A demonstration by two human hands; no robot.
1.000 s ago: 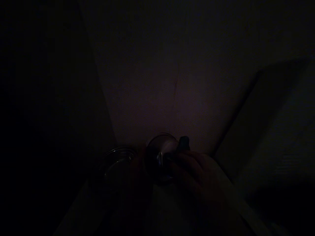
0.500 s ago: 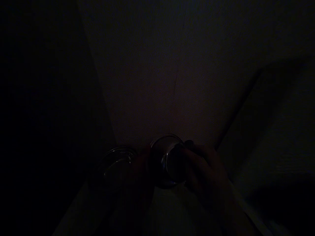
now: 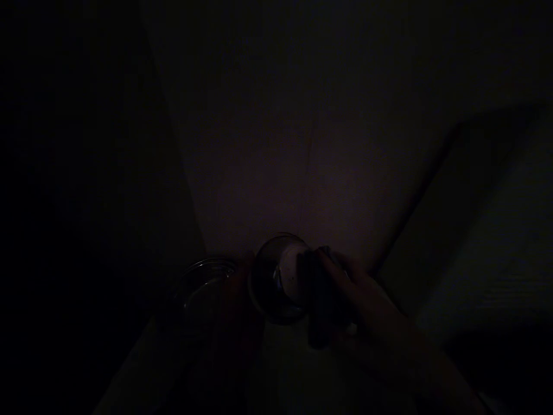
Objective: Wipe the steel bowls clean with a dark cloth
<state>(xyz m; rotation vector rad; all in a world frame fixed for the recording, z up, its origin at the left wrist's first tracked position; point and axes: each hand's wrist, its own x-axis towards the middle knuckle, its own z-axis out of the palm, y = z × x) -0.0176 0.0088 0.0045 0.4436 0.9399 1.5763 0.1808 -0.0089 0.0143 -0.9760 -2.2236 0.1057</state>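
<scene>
Dark room [image 3: 259,144], pale tabletop [image 3: 294,369] perhaps, hands [image 3: 375,317]

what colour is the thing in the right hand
The thing looks near black, in dim light; head view.

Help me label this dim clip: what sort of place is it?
Possibly a kitchen or another indoor workspace, though too dark to be sure: a shiny round vessel, a rimmed dish beside it, and a plain surface beyond.
</scene>
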